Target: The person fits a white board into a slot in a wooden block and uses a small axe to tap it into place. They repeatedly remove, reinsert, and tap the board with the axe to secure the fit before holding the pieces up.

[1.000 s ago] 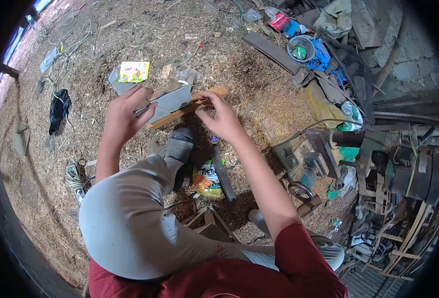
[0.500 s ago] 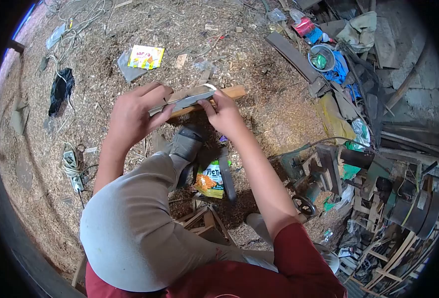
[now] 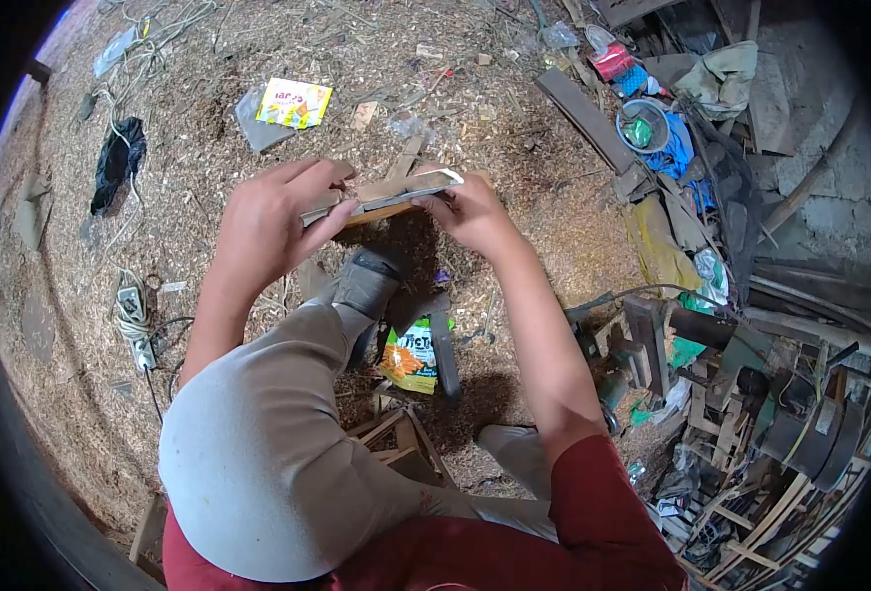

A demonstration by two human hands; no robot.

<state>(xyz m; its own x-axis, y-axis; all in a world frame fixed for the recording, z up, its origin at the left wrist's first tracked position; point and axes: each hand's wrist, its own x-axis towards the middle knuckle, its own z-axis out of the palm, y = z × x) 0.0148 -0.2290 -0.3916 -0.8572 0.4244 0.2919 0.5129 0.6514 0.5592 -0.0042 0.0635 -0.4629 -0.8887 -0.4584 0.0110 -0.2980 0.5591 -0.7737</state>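
My left hand (image 3: pixel 276 219) closes around the left end of a narrow flat strip (image 3: pixel 401 187) with a brownish face, a grey edge and a white right tip. At its right end my right hand (image 3: pixel 470 212) pinches it, thumb below. I cannot tell what the strip is made of. Behind and just under it shows a light-brown wooden bar (image 3: pixel 381 214), mostly hidden by the strip and the right hand. Both hands are in front of my raised knee (image 3: pixel 248 463), above my shoe (image 3: pixel 367 284).
Wood shavings cover the ground (image 3: pixel 514 128). A yellow snack packet (image 3: pixel 295 103) lies ahead, another packet (image 3: pixel 411 357) near my feet. At left are a power strip with wound cord (image 3: pixel 134 320) and a black bag (image 3: pixel 118 167). A bucket (image 3: pixel 642 126), planks and wood scraps (image 3: pixel 741 414) crowd the right.
My right hand has moved right along with the strip's right end, and the strip's brown face shows more. The wooden bar is now more covered. My left hand has barely moved.
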